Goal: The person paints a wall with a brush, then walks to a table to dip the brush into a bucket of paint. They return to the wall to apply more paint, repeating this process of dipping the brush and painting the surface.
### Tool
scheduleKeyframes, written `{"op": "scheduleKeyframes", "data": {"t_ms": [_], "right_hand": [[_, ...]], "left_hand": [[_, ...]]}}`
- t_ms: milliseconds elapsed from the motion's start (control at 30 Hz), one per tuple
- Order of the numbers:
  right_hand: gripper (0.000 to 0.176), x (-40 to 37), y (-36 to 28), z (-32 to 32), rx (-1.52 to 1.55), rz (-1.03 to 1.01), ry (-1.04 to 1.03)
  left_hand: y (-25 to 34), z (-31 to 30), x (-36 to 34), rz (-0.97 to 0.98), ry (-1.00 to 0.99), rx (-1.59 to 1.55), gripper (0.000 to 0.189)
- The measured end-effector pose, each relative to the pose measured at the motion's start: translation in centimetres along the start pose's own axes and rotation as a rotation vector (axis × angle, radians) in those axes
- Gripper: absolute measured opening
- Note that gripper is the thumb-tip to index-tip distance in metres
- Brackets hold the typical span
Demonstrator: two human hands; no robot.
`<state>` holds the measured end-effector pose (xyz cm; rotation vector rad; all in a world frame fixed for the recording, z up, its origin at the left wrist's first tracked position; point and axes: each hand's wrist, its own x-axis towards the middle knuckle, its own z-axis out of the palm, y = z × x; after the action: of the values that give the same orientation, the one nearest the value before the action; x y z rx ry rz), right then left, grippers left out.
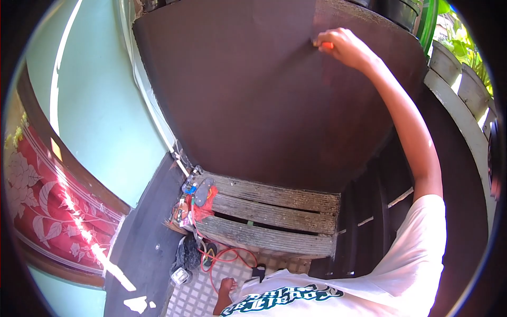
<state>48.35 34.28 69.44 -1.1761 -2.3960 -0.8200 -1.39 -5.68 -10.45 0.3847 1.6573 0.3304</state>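
Observation:
My right hand (340, 46) is raised high against the dark brown wall panel (248, 90), its fingers wrapped round a paintbrush with an orange handle (328, 45). The brush's small tip points left and meets the wall, or is very close to it; a shadow falls beside it. Left of the hand the brown looks darker and more even; to the right it is redder and patchy. My left hand (228, 285) hangs low by my body, above the tiled floor. Its fingers are curled, and whether anything is in them is hidden.
A weathered slatted wooden bench (274, 211) stands below the panel, with a clutter of small items and a red bag (203, 203) on its left end. A red hose or cable (232, 253) loops down to the floor. Potted plants (449, 58) line the right side; a red patterned curtain (58, 206) hangs left.

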Motion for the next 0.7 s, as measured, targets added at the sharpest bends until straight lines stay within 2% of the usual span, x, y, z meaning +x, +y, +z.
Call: {"op": "scheduleKeyframes", "data": {"t_ms": [67,133,233,300,433,467,500,533,567,600,667,700], "right_hand": [[0.013,-0.2,-1.8,0.4,0.136,0.122,-0.137],[0.013,0.5,0.2,1.0,0.135,0.032,-0.058],[0.013,3.1,1.8,-1.9,0.063,0.145,0.071],[0.022,2.5,-1.5,-6.3,-0.003,-0.151,0.156],[0.029,2.6,4.0,-1.7,-0.222,0.014,0.253],[0.03,2.7,3.6,-1.0,-0.28,0.052,0.279],[0.036,1.2,2.8,0.3,-0.323,-0.06,0.271],[0.037,0.2,1.6,2.0,-0.28,0.013,0.145],[0.03,-0.7,0.6,2.9,-0.207,-0.016,0.012],[0.019,-1.6,-0.7,3.6,0.008,-0.085,0.07],[0.013,-1.7,-2.4,3.5,0.2,0.078,-0.101],[0.012,-1.1,-2.6,2.7,0.186,0.163,-0.172]], "left_hand": [[-0.1,0.1,-0.5,-0.009,-0.004,0.002,0.021],[0.4,-0.1,-1.0,-0.029,-0.004,0.016,0.021],[0.4,-0.4,-0.9,-0.034,0.007,-0.002,0.021],[0.5,-0.4,-1.1,-0.038,0.019,-0.022,0.022],[-1.7,-0.9,2.3,-0.023,-0.046,0.006,0.024],[-2.2,-0.9,2.3,-0.008,-0.049,0.006,0.024],[-2.5,-0.9,2.5,0.008,-0.053,0.007,0.024],[-2.5,-0.8,2.7,0.028,-0.057,0.008,0.024],[-2.5,-0.7,2.8,0.018,-0.06,0.016,0.025],[-2.6,-0.6,3.0,0.007,-0.062,0.023,0.025],[-2.3,-0.7,3.2,0.001,-0.065,0.035,0.025],[-2.2,-0.8,3.3,0.005,-0.067,0.039,0.026]]}}
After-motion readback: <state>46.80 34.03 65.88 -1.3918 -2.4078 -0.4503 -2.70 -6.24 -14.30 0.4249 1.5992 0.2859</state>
